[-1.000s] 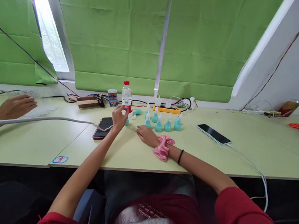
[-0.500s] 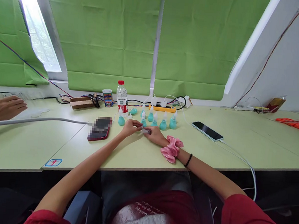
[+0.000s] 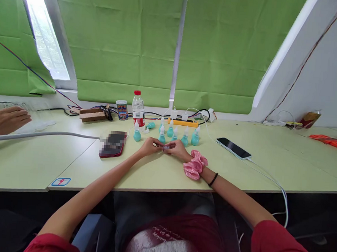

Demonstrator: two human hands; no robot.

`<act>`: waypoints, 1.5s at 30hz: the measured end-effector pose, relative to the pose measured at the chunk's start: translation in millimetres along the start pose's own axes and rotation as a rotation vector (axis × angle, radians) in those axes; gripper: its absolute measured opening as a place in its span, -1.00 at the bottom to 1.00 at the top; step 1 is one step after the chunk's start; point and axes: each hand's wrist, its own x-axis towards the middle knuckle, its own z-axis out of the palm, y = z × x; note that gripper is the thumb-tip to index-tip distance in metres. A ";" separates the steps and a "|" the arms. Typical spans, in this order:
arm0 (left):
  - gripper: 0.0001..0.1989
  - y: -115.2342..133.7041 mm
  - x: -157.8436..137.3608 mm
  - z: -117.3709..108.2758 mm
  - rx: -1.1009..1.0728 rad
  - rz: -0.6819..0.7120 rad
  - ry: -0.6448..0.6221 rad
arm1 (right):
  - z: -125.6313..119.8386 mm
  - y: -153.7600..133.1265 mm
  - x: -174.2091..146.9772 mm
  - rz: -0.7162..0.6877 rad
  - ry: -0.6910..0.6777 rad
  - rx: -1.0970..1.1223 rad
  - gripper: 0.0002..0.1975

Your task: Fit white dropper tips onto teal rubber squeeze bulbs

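Note:
My left hand [image 3: 150,146] and my right hand [image 3: 178,150] meet over the table, fingertips pinched on a small clear plastic piece [image 3: 166,147]. Fingers cover most of it, so its exact kind does not show. Just behind them stand several teal squeeze bulbs with whitish tips, which look like nasal aspirators; one bulb [image 3: 195,139] is at the right and another [image 3: 137,136] stands apart at the left. Farther back, a teal bulb [image 3: 150,125] lies on its side without a tip, near a small white tip [image 3: 147,131].
A phone in a red case [image 3: 113,145] lies left, a charging phone [image 3: 233,148] right. Behind are a water bottle [image 3: 138,111], a can [image 3: 122,110], a cardboard box [image 3: 92,115] and a yellow power strip [image 3: 182,122]. Another person's hand [image 3: 9,120] rests at far left.
My hands have drawn closer together around the clear piece, which has turned and is now more covered by my fingers. The bulbs stand as before.

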 end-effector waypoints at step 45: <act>-0.58 17.7 -3.3 -4.7 -0.672 -0.380 -0.169 | 3.2 -12.7 -3.9 -0.154 0.114 -0.105 -0.71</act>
